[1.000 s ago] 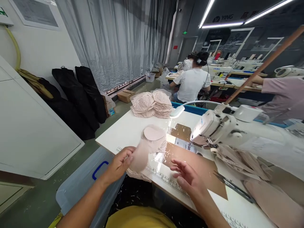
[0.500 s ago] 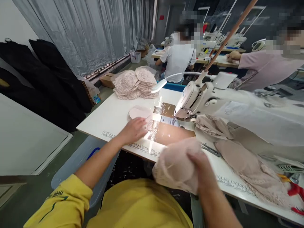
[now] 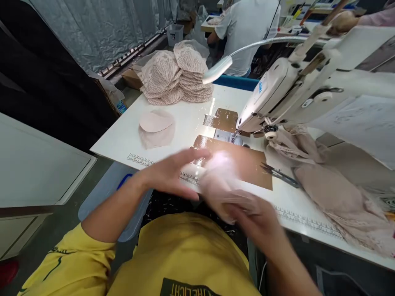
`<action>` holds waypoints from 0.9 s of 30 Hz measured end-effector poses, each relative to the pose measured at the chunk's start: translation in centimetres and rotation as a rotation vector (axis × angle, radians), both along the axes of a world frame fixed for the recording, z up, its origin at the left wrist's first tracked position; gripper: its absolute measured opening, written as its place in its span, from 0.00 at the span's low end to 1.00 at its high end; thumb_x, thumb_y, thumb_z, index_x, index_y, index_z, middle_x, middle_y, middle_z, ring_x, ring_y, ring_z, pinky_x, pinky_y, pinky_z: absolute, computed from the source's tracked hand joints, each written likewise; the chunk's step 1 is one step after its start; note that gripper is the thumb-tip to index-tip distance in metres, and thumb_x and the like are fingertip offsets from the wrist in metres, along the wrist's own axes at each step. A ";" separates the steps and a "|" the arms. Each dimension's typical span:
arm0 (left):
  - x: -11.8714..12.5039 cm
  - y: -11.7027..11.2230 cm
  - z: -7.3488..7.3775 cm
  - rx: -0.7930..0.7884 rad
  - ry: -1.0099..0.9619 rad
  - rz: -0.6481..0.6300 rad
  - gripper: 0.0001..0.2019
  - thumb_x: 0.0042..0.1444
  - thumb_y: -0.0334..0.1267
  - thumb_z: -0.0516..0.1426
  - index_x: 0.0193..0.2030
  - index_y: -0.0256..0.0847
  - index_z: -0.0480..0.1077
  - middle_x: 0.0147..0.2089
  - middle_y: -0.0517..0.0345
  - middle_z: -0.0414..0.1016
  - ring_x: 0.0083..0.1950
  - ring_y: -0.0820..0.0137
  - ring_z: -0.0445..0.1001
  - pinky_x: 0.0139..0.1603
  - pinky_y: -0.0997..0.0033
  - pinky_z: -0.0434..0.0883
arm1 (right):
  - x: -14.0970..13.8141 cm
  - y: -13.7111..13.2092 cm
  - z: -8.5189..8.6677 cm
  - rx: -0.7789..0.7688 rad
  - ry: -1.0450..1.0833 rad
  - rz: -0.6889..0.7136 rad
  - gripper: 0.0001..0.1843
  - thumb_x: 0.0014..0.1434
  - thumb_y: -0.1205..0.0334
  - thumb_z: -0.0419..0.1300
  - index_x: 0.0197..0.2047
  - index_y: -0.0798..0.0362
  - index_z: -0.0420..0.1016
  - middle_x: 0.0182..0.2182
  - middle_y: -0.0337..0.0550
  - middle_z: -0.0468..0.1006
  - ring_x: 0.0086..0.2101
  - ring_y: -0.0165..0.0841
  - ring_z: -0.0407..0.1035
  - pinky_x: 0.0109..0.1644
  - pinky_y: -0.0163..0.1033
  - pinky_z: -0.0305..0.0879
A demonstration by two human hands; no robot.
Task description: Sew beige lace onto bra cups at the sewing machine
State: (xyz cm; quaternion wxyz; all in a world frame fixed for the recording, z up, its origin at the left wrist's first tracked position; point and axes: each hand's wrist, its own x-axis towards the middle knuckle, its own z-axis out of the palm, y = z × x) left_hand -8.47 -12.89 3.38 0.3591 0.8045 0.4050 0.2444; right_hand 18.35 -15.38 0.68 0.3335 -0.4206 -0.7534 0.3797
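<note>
In the head view, my right hand [image 3: 254, 213] grips a soft, pale pink cup-shaped fabric piece [image 3: 220, 179], blurred by motion, over the table's front edge. My left hand [image 3: 174, 170] is just left of it, thumb and fingers spread around a gap, holding nothing. Whether its fingertips touch the fabric I cannot tell. A second pale pink piece with a smooth oval top [image 3: 157, 127] lies flat on the white table [image 3: 185, 119], beyond my left hand. The white sewing machine [image 3: 271, 94] stands at the right, its needle area over a metal plate [image 3: 224, 136].
Stacked lace pieces [image 3: 177, 74] sit at the table's far left. Tweezers or thread snips [image 3: 280, 174] lie right of the brown sheet [image 3: 240, 162]. More pink fabric [image 3: 336, 201] spreads at the right. A lamp [image 3: 217, 70] overhangs the table. A person in white [image 3: 249, 37] sits beyond.
My left hand has left the oval piece, which now lies farther left on the table, and moved toward my right hand. The right hand has brought its fabric slightly left. The view has tilted down.
</note>
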 end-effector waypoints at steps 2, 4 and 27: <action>1.9 -0.8 0.3 -0.271 -0.120 -0.251 0.32 0.51 0.43 0.63 0.62 0.44 0.63 0.57 0.54 0.71 0.53 0.62 0.72 0.53 0.68 0.69 | -0.6 -0.3 1.0 0.076 -0.045 0.090 0.04 0.57 0.65 0.60 0.35 0.48 0.76 0.29 0.36 0.79 0.29 0.31 0.72 0.31 0.33 0.67; 2.2 -1.3 -0.3 -0.387 -0.132 -0.200 0.19 0.55 0.37 0.58 0.54 0.41 0.70 0.46 0.56 0.77 0.43 0.66 0.75 0.41 0.73 0.70 | -0.5 -0.1 1.4 0.194 -0.048 0.030 0.05 0.55 0.68 0.59 0.34 0.48 0.73 0.29 0.36 0.77 0.27 0.30 0.71 0.30 0.32 0.65; 3.3 -3.0 -2.9 -0.734 -0.679 -0.041 0.31 0.50 0.43 0.64 0.60 0.39 0.65 0.52 0.46 0.73 0.52 0.56 0.71 0.50 0.63 0.68 | -2.0 1.1 -0.6 -0.741 0.703 0.015 0.16 0.42 0.62 0.72 0.27 0.51 0.66 0.23 0.32 0.67 0.23 0.26 0.58 0.26 0.31 0.58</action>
